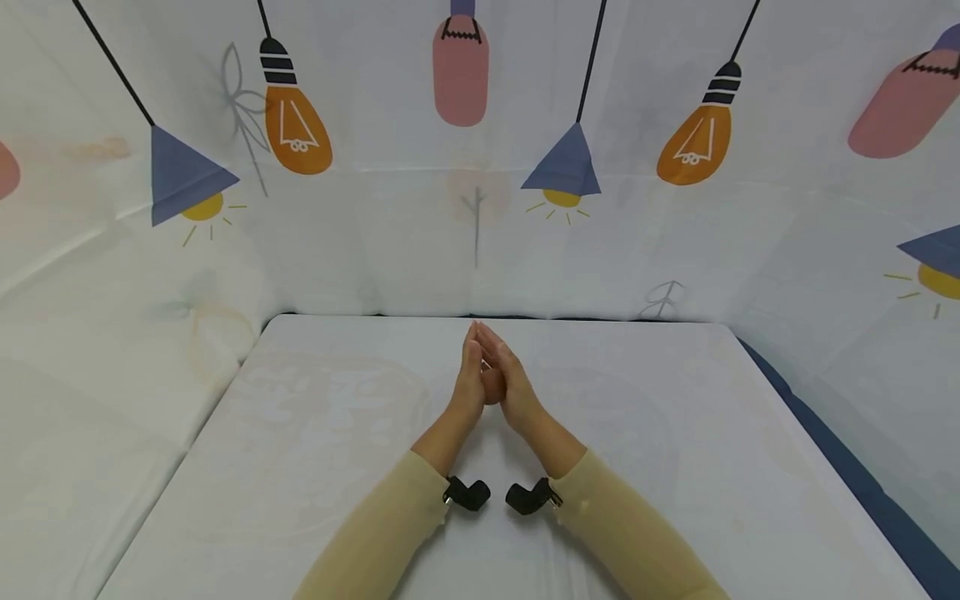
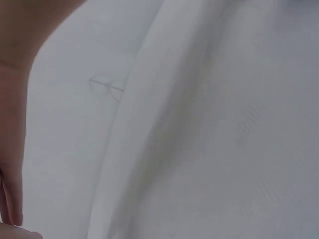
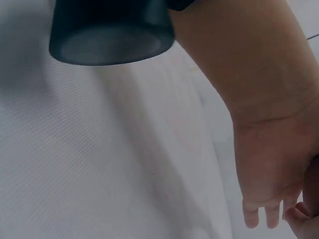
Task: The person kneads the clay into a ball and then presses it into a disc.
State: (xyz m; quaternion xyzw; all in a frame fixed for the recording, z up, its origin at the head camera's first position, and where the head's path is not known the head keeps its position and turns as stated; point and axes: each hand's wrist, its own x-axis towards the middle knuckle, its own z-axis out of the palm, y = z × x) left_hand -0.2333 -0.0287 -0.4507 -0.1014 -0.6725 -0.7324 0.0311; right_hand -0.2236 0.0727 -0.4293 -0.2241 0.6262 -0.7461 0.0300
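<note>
Fingertips [image 1: 474,326]: long fingers of both hands run nearly straight and meet in a peak, narrow at the top
Round thing [image 1: 492,387]: brown, between the palms, below the small gap under the fingers; what it is cannot be told for sure
Left hand [image 1: 467,385]: on edge, straight fingers leaning on the other hand, palm against or very near the round thing
Right hand [image 1: 519,392]: mirrors it, fingers extended, none plainly curled round anything
Hold: the step in hand looks like a two-palm press on the round thing; the next move seems to call for even pressure from both sides, lest it slip downward
Sleeves [image 1: 378,529]: pale yellow, each ending at a black camera [image 1: 468,495]
Table [image 1: 300,467]: white, beneath both arms
Cloth [image 1: 375,242]: behind, printed with lamps and bulbs
</note>
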